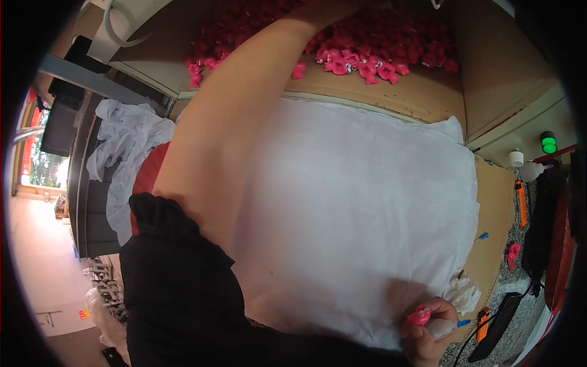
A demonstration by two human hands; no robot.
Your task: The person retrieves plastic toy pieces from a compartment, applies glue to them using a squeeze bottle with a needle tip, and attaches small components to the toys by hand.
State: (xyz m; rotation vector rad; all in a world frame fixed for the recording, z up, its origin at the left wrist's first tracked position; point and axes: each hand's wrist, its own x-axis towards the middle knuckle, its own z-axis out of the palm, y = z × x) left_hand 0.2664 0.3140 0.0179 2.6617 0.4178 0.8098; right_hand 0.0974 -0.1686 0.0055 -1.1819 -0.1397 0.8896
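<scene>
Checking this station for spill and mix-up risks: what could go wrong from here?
1. The right hand grips a pink plastic piece together with a small blue-tipped squeeze bottle; a stray squeeze might drip onto the white sheet, if the bottle holds liquid.

2. The left hand reaches over the loose pile of pink pieces; the arm might knock front ones onto the sheet.

Up at the top edge, the left hand (335,8) is cut off by the frame, fingers out of sight, so no telling what it touches! The forearm (244,79) blocks part of the pink heap (367,61), whose back rows sink into murk. Down lower right, the right hand (423,344) half covers a pink piece (419,316) and a white bottle (441,328).
</scene>
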